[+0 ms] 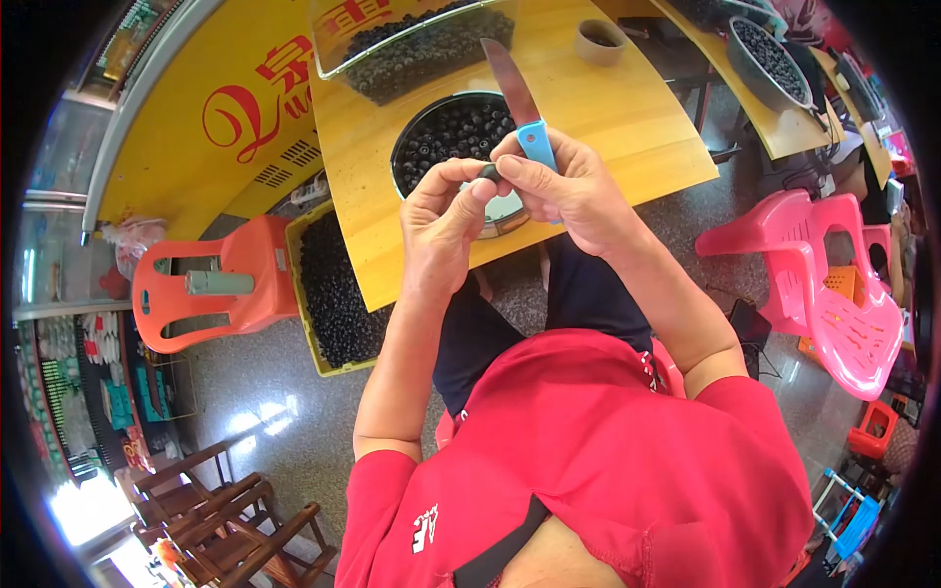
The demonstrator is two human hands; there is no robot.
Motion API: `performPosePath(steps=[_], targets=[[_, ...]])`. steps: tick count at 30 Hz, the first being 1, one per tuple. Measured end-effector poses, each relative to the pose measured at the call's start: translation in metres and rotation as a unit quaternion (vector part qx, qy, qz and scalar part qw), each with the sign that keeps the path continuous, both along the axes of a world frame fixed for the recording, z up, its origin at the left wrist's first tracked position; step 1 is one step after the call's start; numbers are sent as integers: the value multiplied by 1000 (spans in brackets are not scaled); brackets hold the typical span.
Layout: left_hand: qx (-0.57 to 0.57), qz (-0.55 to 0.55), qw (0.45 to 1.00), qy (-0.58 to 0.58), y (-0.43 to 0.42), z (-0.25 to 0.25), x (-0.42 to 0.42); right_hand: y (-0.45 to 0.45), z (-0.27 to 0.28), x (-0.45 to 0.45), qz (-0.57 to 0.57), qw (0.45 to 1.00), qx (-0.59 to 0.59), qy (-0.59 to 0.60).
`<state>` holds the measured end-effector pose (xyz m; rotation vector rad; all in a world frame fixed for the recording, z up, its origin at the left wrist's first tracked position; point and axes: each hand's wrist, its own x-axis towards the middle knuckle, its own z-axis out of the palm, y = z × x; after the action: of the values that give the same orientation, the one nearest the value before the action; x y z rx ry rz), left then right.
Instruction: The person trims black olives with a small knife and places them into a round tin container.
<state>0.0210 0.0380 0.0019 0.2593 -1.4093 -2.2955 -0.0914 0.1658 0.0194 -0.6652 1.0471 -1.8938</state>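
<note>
Between my two hands, above a round bowl, is a small dark round piece (489,172). My left hand (443,220) pinches it from the left with thumb and fingers. My right hand (569,188) closes on a knife with a light blue handle (536,145), its blade pointing up and away; the right thumb and fingertip also touch the dark piece. The bowl's rim (396,157) encloses many dark round pieces, and part of its pale inside shows below my fingers. Behind it, a clear plastic container (392,51) holds more dark pieces.
The wooden table (642,137) bears a small brown cup (599,43). A yellow crate (323,358) of dark pieces stands left of the table, beside an orange stool (257,265) with a green cylinder. Pink chairs (784,235) are at the right; another bowl (769,59) sits on a farther table.
</note>
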Motion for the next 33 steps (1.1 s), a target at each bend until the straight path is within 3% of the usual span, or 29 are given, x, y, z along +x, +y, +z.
performPosePath(steps=[3, 6, 9, 12, 27, 30, 33], targets=[[57, 1, 998, 13, 2, 1, -2, -6, -1, 6, -115, 977, 26, 176], [68, -5, 997, 30, -3, -6, -4, -3, -8, 5, -162, 936, 65, 307], [68, 5, 997, 33, -2, -6, -6, -3, -15, -2, -239, 820, 48, 518], [59, 13, 998, 28, 1, -2, -6, -2, -20, -3, -259, 777, 37, 572], [20, 5, 999, 45, 1, 5, -2, -2, -30, -11, -281, 707, 73, 644], [12, 5, 997, 78, -1, 14, 6, -2, -38, -19, -281, 697, 133, 646], [12, 33, 998, 47, -8, 5, 5, -8, -31, -13, -269, 803, 49, 530]])
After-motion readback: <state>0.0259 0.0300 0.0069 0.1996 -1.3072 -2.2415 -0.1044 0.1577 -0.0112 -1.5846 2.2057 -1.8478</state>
